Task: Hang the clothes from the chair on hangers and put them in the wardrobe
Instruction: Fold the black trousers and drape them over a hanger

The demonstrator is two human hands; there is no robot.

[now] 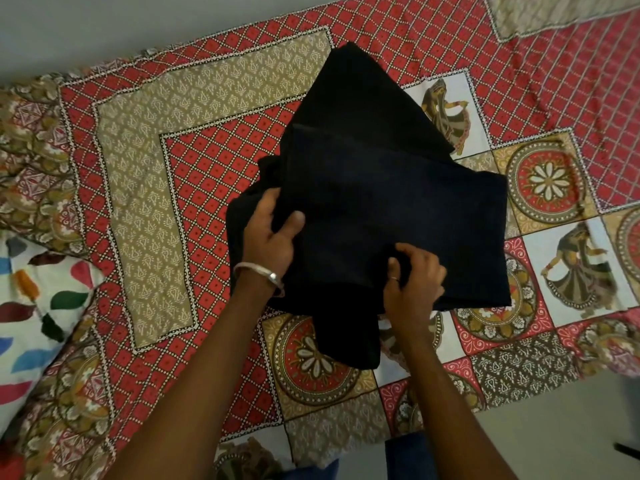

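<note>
A black garment [374, 188], folded into thick layers, lies on the patterned bedspread [214, 174] in the middle of the view. My left hand [273, 233] grips its left edge, thumb on top and fingers tucked under a fold; a silver bangle is on that wrist. My right hand [414, 278] pinches the cloth near the garment's lower edge, fingers curled into the fabric. A loose flap of the garment hangs down between my two forearms. No hanger, chair or wardrobe is in view.
The bed fills most of the view, covered by a red, beige and white printed sheet. A white pillow [31, 306] with coloured leaf shapes lies at the left edge. Bare floor [571, 427] shows at the lower right, with a plain wall along the top left.
</note>
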